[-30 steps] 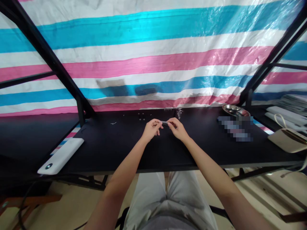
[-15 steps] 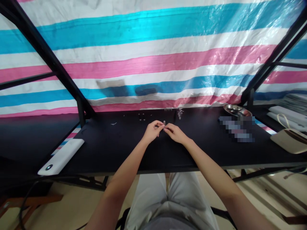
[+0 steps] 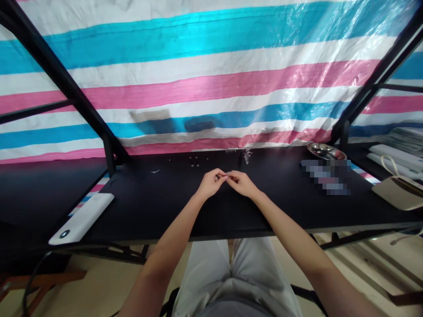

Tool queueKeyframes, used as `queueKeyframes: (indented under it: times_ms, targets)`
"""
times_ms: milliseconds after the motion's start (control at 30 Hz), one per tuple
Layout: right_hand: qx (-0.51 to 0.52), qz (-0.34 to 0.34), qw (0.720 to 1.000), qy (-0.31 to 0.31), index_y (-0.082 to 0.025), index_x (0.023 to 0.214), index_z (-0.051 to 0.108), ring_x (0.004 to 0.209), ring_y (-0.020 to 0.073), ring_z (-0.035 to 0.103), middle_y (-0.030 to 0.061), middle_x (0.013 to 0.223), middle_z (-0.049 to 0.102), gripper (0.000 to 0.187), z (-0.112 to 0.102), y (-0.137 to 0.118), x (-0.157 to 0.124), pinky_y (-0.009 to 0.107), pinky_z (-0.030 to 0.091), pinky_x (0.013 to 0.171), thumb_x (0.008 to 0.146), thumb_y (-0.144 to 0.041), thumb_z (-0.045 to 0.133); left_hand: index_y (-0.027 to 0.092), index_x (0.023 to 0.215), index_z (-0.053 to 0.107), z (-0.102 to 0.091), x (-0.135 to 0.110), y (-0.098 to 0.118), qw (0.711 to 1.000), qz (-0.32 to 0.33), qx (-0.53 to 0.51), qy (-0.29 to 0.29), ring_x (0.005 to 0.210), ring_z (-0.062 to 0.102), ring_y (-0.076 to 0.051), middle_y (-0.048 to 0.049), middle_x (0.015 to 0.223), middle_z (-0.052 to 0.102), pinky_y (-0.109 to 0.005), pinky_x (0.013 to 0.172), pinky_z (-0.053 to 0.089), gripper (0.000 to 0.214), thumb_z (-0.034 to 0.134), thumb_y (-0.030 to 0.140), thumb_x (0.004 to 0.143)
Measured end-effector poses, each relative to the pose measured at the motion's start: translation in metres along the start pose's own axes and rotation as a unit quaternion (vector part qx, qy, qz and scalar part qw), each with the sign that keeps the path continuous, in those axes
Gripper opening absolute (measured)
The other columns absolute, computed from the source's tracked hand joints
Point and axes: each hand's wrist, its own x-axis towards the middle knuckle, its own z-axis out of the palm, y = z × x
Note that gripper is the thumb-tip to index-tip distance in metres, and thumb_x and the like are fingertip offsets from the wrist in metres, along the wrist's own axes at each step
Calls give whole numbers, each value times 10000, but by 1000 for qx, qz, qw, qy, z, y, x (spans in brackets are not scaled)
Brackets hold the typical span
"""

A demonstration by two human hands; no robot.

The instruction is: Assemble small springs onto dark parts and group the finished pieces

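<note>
My left hand (image 3: 212, 182) and my right hand (image 3: 242, 183) meet fingertip to fingertip just above the black table (image 3: 158, 198). Both are closed in a pinch around a small clear piece (image 3: 228, 173), of which only a bit shows between the fingers; its kind cannot be made out. Beyond the hands, near the table's back edge, lie a row of small pieces (image 3: 231, 151) and a cluster of small clear pieces (image 3: 246, 156). Several tiny dark and pale parts (image 3: 194, 161) rest behind my left hand, and a thin white strand (image 3: 155, 171) lies farther left.
A white oblong device (image 3: 82, 219) lies at the table's left end. To the right are a round metal dish (image 3: 326, 152), a blurred-out item (image 3: 327, 177) and a beige pouch (image 3: 398, 192). Black frame bars (image 3: 87, 101) slant up before a striped sheet (image 3: 211, 83).
The small clear piece stood upright between my fingertips; now it is mostly covered by them. My hands have drawn slightly closer together.
</note>
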Motion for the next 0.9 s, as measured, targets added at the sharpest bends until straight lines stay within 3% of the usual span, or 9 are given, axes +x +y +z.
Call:
queueKeyframes:
  times_ms: [233, 433, 567, 667, 767, 900]
  targets:
    - [-3, 39, 998, -56, -145, 832, 664, 523, 81, 432, -10, 634, 556, 263, -4, 9, -1, 200, 343, 506, 814, -353, 503, 167, 854, 604, 2, 1, -5, 998, 37, 56, -14, 484, 365, -40, 29, 701, 537, -176, 490, 321, 154, 544, 284, 775]
    - [-44, 36, 996, -64, -141, 667, 620, 531, 87, 460, -8, 595, 549, 212, -2, 13, 3, 196, 355, 518, 785, -288, 523, 179, 930, 562, 4, 0, -6, 996, 51, 72, -29, 478, 392, -40, 27, 734, 562, -178, 511, 346, 165, 475, 266, 820]
    - [-94, 53, 994, -33, -136, 655, 623, 539, 101, 490, -1, 578, 567, 237, -16, 18, 14, 204, 371, 542, 781, -313, 528, 184, 999, 529, 4, -1, -7, 994, 60, 95, 0, 482, 423, -39, 13, 818, 596, -185, 547, 379, 199, 453, 271, 837]
    - [-190, 95, 977, -10, -137, 627, 632, 550, 116, 517, 16, 567, 581, 248, -35, 29, 28, 215, 369, 561, 779, -307, 534, 192, 994, 538, 3, -2, -8, 988, 70, 135, 10, 508, 455, -52, 7, 819, 607, -192, 572, 390, 193, 433, 266, 849]
    - [-288, 154, 945, -25, -144, 634, 654, 602, 144, 561, 47, 616, 623, 183, -52, 42, 40, 225, 372, 586, 750, -251, 561, 202, 1005, 544, 3, -3, -9, 982, 81, 170, 0, 558, 494, -71, 3, 817, 616, -197, 591, 393, 201, 422, 260, 856]
    - [-330, 205, 921, -18, -154, 709, 680, 692, 168, 603, 75, 711, 664, 180, -57, 53, 43, 224, 388, 618, 768, -268, 554, 210, 1041, 540, 3, -3, -8, 977, 85, 195, -7, 597, 518, -84, 2, 827, 621, -204, 602, 393, 223, 419, 249, 857]
